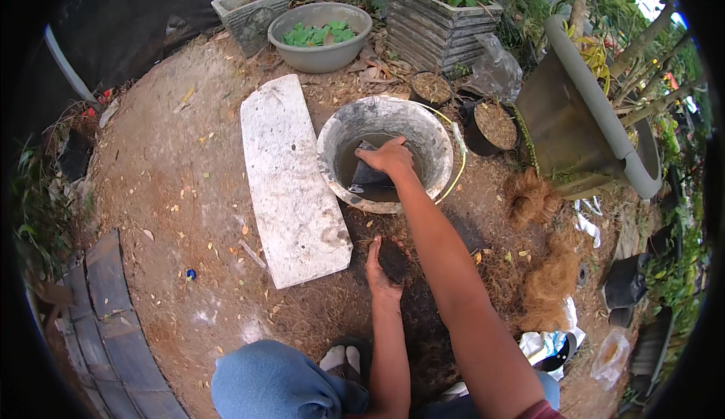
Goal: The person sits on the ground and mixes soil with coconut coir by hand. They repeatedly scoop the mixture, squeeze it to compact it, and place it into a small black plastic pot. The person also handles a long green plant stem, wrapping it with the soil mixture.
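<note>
My right hand (388,155) reaches into a grey, cement-crusted bucket (334,130) of murky water. Its fingers are spread over a dark, flat-sided object (371,174) partly in the water; whether they grip it I cannot tell. Below the bucket, my left hand (382,269) cups a dark clump of soil (393,260), palm upward. A yellow-green handle (464,158) curves round the bucket's right side. A speckled white slab (291,186) lies on the ground at the bucket's left.
Brown coconut fibre (549,283) lies in clumps at the right, near a large tilted planter (566,118). Two small black pots (490,127) stand beside the bucket. Behind are a grey basin (320,56) with green leaves and a ridged concrete planter (436,28). Dark tiles (119,328) lie lower left.
</note>
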Demonstrator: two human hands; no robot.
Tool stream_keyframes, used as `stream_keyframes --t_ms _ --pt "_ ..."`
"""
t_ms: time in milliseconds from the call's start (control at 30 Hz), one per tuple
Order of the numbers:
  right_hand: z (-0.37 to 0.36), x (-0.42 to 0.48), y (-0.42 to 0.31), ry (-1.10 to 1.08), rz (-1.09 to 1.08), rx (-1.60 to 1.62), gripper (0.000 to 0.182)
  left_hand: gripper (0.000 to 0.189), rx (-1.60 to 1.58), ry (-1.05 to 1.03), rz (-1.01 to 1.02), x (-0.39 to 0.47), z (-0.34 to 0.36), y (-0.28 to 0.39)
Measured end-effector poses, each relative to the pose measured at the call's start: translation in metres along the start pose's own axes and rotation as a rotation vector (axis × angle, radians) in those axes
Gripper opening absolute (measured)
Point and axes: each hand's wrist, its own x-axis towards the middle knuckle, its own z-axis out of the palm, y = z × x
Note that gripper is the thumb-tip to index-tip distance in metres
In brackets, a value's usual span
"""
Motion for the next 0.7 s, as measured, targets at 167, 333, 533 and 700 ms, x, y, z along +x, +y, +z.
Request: stream_keyframes --t_ms 167,333,533,700 --pt "-0.016 -0.043 -0.005 0.112 -0.084 -0.124 0.119 0.019 0.017 0.051 0.037 -0.010 0.000 0.006" --pt "-0.040 -0.053 0.003 0.190 -0.244 -0.305 0.110 0.019 -0.002 0.045 0.009 -0.006 -0.003 0.003" --pt "-0.049 -0.041 0.022 0.232 -0.329 -0.292 0.107 0.019 0.026 0.018 0.023 -0.002 -0.004 -0.002" --pt "-0.052 -0.032 0.029 0.180 -0.419 -0.240 0.100 0.019 -0.010 0.013 0.034 -0.003 -0.004 0.005"
